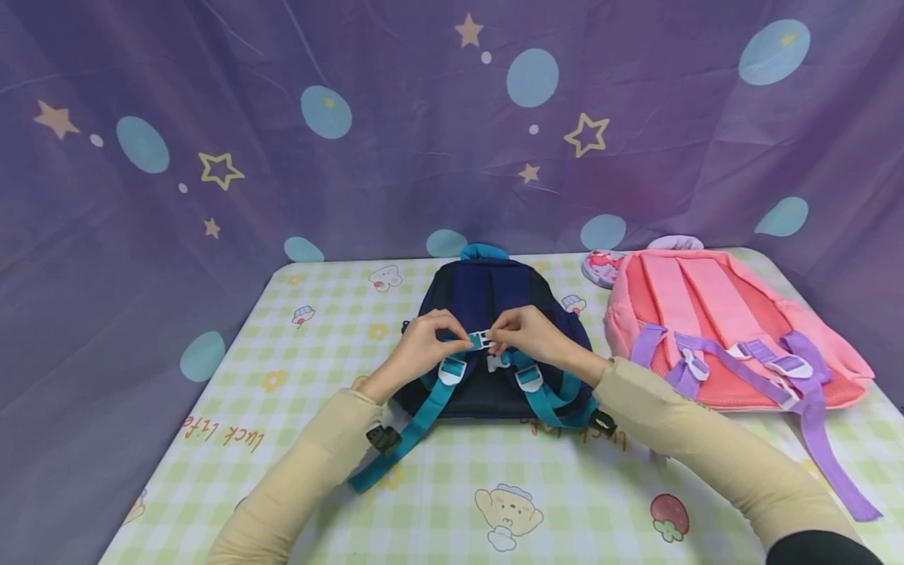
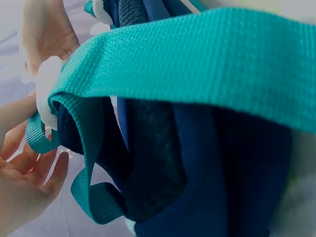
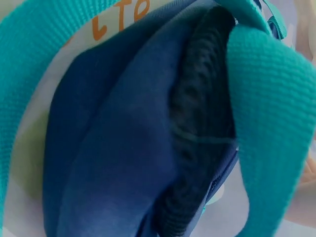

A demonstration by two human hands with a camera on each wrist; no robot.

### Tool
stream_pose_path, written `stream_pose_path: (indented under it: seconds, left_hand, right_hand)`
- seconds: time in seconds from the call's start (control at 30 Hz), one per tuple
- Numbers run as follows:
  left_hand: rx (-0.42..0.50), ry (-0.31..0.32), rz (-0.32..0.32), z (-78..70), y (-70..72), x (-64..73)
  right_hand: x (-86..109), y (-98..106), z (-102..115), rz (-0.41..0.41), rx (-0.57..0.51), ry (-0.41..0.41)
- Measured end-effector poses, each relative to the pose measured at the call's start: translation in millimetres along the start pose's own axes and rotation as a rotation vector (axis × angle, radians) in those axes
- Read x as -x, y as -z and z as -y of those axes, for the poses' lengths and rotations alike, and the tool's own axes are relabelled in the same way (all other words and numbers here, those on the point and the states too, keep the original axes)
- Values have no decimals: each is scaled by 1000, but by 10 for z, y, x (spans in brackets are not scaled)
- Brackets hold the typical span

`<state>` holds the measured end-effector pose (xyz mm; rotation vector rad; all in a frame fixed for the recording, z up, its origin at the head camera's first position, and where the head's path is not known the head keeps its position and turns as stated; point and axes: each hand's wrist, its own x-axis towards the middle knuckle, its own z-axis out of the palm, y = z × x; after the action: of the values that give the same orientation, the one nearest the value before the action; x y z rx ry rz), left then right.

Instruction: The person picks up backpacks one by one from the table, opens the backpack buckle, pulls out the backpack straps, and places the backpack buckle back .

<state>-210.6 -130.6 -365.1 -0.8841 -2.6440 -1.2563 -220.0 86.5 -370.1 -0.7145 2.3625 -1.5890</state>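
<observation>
A navy backpack lies on the table with its teal shoulder straps facing me. Over its middle, my left hand and right hand meet at a small white buckle with teal webbing. Left thumb and fingertips pinch one end of it, right fingertips the other. Just below hangs another white plastic piece. White strap adjusters sit on the lower straps. Teal webbing crosses the left wrist view; in the right wrist view a teal strap passes beside the navy side.
A pink backpack with purple straps lies to the right. Its loose strap end trails toward the table's front. A checked cloth with printed figures covers the table, and a purple curtain hangs behind it.
</observation>
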Motion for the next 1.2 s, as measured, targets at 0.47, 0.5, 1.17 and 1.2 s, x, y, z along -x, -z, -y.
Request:
stream_pose_path:
  seconds: [0.47,0.5,1.17,1.2]
  left_hand:
    - [-171,-49,84,-66,24,-26]
    - [-167,-42,84,-73,22,-26]
    - [-127,114,94,-113,-28,-50]
    - [-124,114,79,-113,-38,-49]
  right_hand:
    - [37,0,-26,-5,34,22]
    - [40,0,-22,-6,37,24]
    - [29,-20,-10,1,98,18]
    - [28,-21,-12,2,98,19]
